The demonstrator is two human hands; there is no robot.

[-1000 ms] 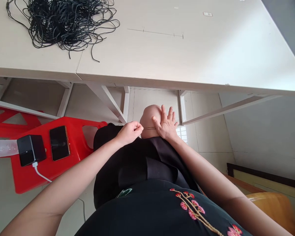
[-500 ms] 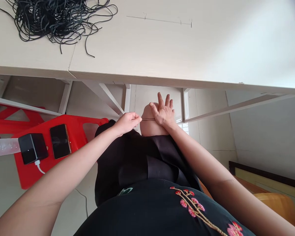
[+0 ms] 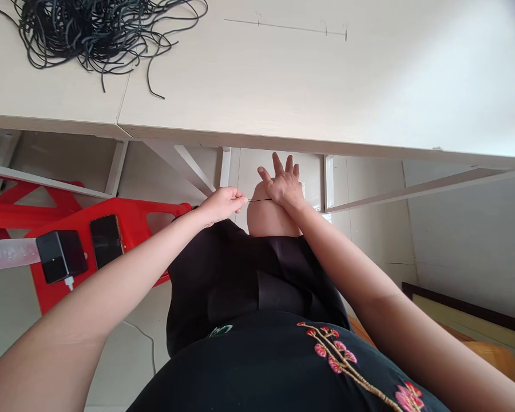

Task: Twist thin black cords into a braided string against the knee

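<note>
Covering the nearest zone, one dark top (image 3: 240, 366) carries one embroidered branch (image 3: 345, 372). Beyond it, one black skirt (image 3: 236, 274) ends at one bare knee (image 3: 272, 220). Two hands operate here. The left hand (image 3: 225, 205) pinches one end of a thin black cord (image 3: 258, 200) between thumb and fingers. The right hand (image 3: 285, 186) is spread, its palm against the knee. The cord spans the gap between both hands, over the knee; whether it comprises one strand or two is hard to tell. To the left, one red stool (image 3: 133, 224) supports one phone (image 3: 106, 240) and one black device (image 3: 62, 256). Farthest, one pale surface (image 3: 292, 86) bears one tangled cord pile (image 3: 90, 34), left, and one drawn line (image 3: 289, 27) with three cross-marks.
</note>
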